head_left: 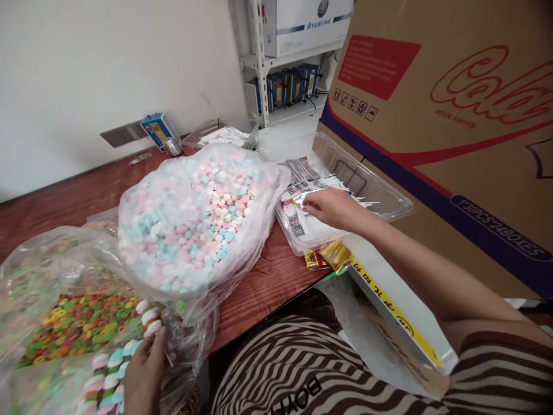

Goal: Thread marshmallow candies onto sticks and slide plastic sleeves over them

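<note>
Low on the left, my left hand (146,369) is closed around a candy skewer (150,320) of pastel discs, with a thin white stick end showing beside the fingers. More candy skewers (106,380) in pink, white, blue and green lie against that hand. My right hand (330,207) reaches into a clear plastic tray (298,245), its fingertips pinched at the printed wrappers (291,204). Thin white sticks (365,202) lie under and beside this hand. Between the hands rests a large clear bag of pastel candies (194,219). Nearer is a bag of colorful ring candies (82,323).
A tall cardboard carton (432,144) stands along the right. Gold-wrapped packets (330,256) sit at the table edge below the tray. Behind are a metal shelf (261,69) with boxes, a blue device (159,129) by the wall, and another clear container (222,135).
</note>
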Available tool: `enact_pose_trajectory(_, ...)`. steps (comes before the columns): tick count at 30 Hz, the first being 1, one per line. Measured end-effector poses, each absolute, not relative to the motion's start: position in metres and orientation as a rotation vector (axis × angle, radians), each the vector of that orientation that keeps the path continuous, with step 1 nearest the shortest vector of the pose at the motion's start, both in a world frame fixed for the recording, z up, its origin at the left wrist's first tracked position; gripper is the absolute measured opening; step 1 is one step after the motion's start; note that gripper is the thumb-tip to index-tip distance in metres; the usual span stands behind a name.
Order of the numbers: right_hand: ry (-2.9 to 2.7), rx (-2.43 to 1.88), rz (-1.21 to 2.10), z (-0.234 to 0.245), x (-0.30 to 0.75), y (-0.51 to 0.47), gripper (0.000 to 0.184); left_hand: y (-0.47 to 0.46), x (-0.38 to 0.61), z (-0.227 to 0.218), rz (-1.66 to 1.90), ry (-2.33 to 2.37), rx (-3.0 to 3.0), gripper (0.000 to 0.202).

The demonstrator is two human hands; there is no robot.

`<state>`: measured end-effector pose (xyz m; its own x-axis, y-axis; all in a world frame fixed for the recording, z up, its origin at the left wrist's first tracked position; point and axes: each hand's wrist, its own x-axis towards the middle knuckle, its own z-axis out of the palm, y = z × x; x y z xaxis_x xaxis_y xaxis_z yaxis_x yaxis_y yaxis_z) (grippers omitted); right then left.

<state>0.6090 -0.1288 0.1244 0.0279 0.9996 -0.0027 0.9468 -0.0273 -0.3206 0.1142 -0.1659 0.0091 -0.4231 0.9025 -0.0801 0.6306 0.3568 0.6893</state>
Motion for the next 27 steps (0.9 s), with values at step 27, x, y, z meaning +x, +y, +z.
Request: enact_pose_trajectory(27, -2.56, -1.977, 0.457, 0.059, 0.623, -0.018, 0.036, -0.195, 0.221, 0.053, 0.777, 1.993, 1.921, 0.042)
